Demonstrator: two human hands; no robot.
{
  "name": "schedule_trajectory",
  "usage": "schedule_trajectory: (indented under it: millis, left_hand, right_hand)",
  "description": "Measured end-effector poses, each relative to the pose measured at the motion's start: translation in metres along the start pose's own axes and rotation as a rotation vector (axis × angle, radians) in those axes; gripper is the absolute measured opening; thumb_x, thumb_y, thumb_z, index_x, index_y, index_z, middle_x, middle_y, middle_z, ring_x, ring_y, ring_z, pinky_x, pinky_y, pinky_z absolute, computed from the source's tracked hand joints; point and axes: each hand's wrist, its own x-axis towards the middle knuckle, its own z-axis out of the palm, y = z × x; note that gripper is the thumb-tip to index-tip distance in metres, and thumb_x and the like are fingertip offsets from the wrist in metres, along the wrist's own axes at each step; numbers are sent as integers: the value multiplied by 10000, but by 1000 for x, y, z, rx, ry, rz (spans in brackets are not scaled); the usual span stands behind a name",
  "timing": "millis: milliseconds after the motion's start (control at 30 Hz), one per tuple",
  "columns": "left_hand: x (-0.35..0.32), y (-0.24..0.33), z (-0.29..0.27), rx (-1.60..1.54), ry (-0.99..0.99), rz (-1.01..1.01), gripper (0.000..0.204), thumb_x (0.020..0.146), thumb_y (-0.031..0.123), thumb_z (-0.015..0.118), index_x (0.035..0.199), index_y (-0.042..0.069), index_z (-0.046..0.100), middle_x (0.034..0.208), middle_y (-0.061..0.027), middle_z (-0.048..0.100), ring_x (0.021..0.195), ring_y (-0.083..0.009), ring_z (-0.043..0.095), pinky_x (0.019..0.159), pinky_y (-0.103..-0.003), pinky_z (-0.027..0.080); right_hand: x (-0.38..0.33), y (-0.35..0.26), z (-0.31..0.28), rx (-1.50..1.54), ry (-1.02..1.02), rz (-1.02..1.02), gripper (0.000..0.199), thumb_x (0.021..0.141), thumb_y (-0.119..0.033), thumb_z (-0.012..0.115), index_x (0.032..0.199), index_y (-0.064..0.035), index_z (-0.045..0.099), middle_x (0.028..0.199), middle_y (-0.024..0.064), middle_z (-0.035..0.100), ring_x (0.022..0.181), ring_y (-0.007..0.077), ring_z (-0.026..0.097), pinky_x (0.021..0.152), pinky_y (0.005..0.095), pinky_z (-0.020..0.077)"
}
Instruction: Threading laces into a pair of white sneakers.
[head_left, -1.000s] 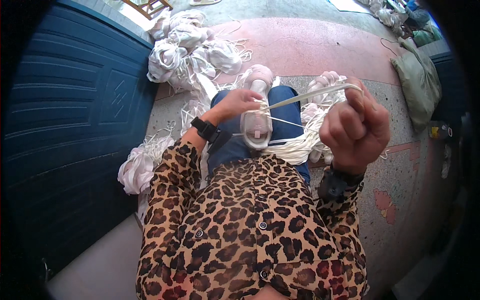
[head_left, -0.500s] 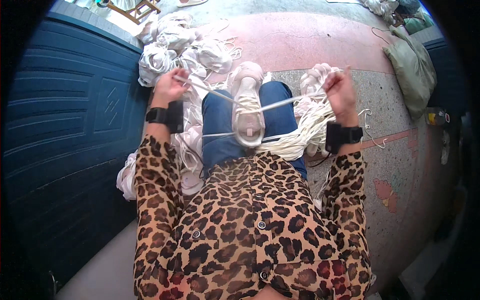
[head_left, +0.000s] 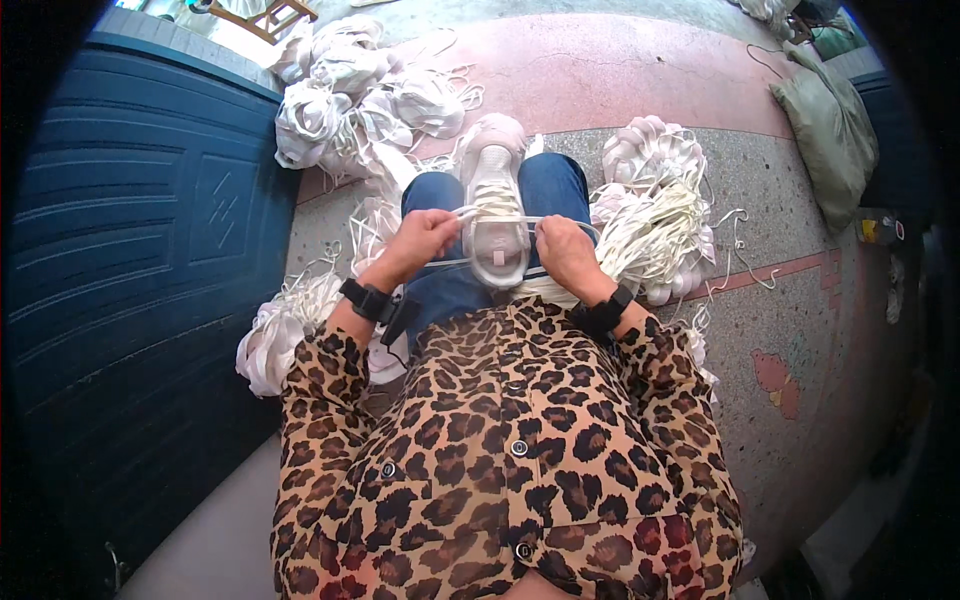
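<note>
The pale pink shoe (head_left: pixel 479 256) sits upright between my thighs (head_left: pixel 562 182), just above the middle of the frame, toe toward the top edge and ankle opening toward me. A flat white lace (head_left: pixel 508 218) crosses it in several rows over the middle, so I judge the lacing well along there. The part near the ankle opening looks less covered, and I see no knot or bow, so those last rows look unfinished to me.

My left hand (head_left: pixel 425 237) pinches one length of the lace at the shoe's left edge; my right hand (head_left: pixel 567 252) is closed around the other length at its right edge. The stretch between runs nearly straight across.

Right of centre, a thick bundle of cream laces (head_left: pixel 655 240) spills beside my thigh, next to a heap of pale shoes (head_left: pixel 652 152). More pale shoes lie piled at the upper left (head_left: pixel 345 85) and lower left (head_left: pixel 283 340); I cannot tell which are laced.

As for containers, a grey-green sack (head_left: pixel 832 135) leans at the upper right, its contents hidden. Below it, a small container (head_left: pixel 880 227) shows some yellow; I cannot make out what it holds.
</note>
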Motion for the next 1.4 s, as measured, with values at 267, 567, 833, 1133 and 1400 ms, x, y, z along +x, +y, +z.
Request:
schedule_trajectory:
  millis: [267, 567, 833, 1133, 1400]
  left_hand:
    - [-6, -21, 4, 117, 107, 81, 310, 966, 233, 639, 1122, -27, 703, 868, 33, 651, 747, -47, 542, 676, -220, 452]
    - [-4, -43, 8, 315, 297, 190, 305, 918, 269, 621, 1048, 13, 724, 859, -203, 711, 818, -298, 713, 738, -374, 532]
    - [-4, -41, 14, 419, 343, 292, 269, 932, 257, 567, 990, 45, 722, 903, -219, 703, 885, -397, 679, 789, -455, 541]
    - [1, -37, 17, 687, 388, 425, 190, 926, 186, 553, 908, 29, 659, 891, -208, 673, 857, -396, 658, 725, -494, 520]
    - [4, -14, 35, 923, 334, 482, 125, 882, 146, 563, 860, 39, 626, 874, -179, 664, 825, -379, 642, 708, -483, 525]
  right_hand:
    - [11, -4, 2, -193, -63, -142, 86, 863, -110, 559, 831, -40, 597, 834, 152, 631, 840, 342, 629, 728, 477, 488]
    - [21, -6, -1, -396, -47, -452, 39, 790, -103, 593, 818, -85, 573, 775, 77, 575, 793, 254, 586, 760, 392, 394]
    - [19, -7, 11, -355, -98, -338, 43, 825, -115, 595, 853, -92, 619, 814, 74, 596, 827, 254, 582, 763, 399, 406]
    - [15, -26, 7, -297, 46, -178, 139, 855, -232, 669, 822, -98, 672, 832, 77, 643, 892, 272, 596, 786, 425, 450]
    - [20, -34, 8, -300, -20, -157, 156, 854, -219, 672, 821, -67, 654, 792, 98, 671, 844, 288, 621, 747, 419, 473]
